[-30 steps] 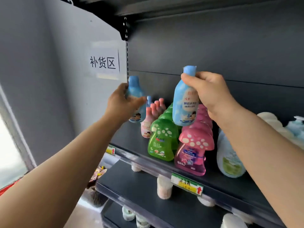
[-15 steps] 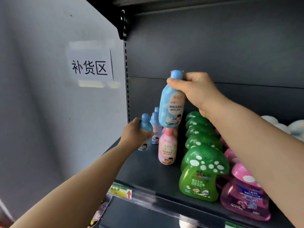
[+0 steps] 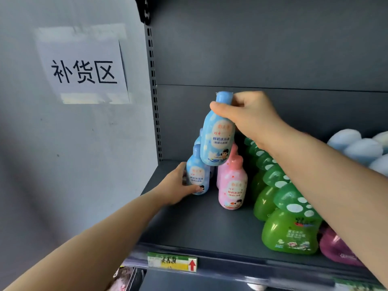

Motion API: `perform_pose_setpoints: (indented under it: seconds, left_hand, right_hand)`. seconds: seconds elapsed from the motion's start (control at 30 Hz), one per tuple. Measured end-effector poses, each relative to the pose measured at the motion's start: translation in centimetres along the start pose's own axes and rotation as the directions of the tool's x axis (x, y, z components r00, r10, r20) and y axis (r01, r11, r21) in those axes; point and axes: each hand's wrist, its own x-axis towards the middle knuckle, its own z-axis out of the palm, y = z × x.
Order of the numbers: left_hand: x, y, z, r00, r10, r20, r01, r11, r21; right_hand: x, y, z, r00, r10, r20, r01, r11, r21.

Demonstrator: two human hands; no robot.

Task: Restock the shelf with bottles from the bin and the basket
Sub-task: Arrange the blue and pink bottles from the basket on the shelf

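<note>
My left hand grips a small blue bottle that stands on the dark grey shelf, at the front of a row of blue bottles near the left wall. My right hand holds a second blue bottle by its neck and cap, in the air above the blue and pink rows. A pink bottle heads the pink row just right of the left hand's bottle.
Green mushroom-shaped bottles line up to the right, with a purple-pink bottle beyond and pale blue caps at far right. A paper sign hangs on the left wall. A yellow price tag marks the shelf's front edge.
My left hand has lowered its blue bottle onto the shelf at the front of the blue row. My right hand's bottle stays aloft, and the view has moved closer to the shelf.
</note>
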Motion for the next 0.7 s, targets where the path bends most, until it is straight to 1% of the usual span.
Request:
perform_pose_setpoints:
  seconds: [0.17, 0.3, 0.4, 0.53, 0.6, 0.7]
  left_hand:
    - [1.1, 0.0, 0.3, 0.999, 0.037, -0.006, -0.037, 0.999, 0.039]
    - [1.4, 0.0, 0.6, 0.998, 0.062, 0.012, -0.063, 0.997, 0.036]
    - [1.4, -0.7, -0.5, 0.999, 0.024, 0.022, -0.025, 1.0, 0.015]
    - [0.4, -1.2, -2.5, 0.996, 0.019, -0.091, -0.016, 0.999, 0.031]
    - [-0.4, -0.9, -2.6, 0.996, 0.025, -0.082, -0.03, 0.998, -0.063]
    - [-1.4, -0.7, -2.2, 0.998, 0.054, -0.015, -0.056, 0.977, -0.206]
  right_hand:
    - [-0.3, 0.7, 0.9, 1.0, 0.001, -0.02, -0.003, 0.99, -0.143]
    - [-0.5, 1.4, 1.9, 0.999, -0.052, -0.008, 0.048, 0.958, -0.284]
    - [-1.2, 1.6, 2.7, 0.997, -0.069, 0.036, 0.078, 0.904, -0.42]
    - [-1.9, 2.4, 3.8, 0.989, -0.002, 0.146, 0.089, 0.801, -0.592]
    - [-2.4, 3.3, 4.4, 0.977, 0.048, 0.206, 0.098, 0.761, -0.642]
    - [-3.1, 4.2, 5.0, 0.962, 0.078, 0.263, 0.143, 0.676, -0.723]
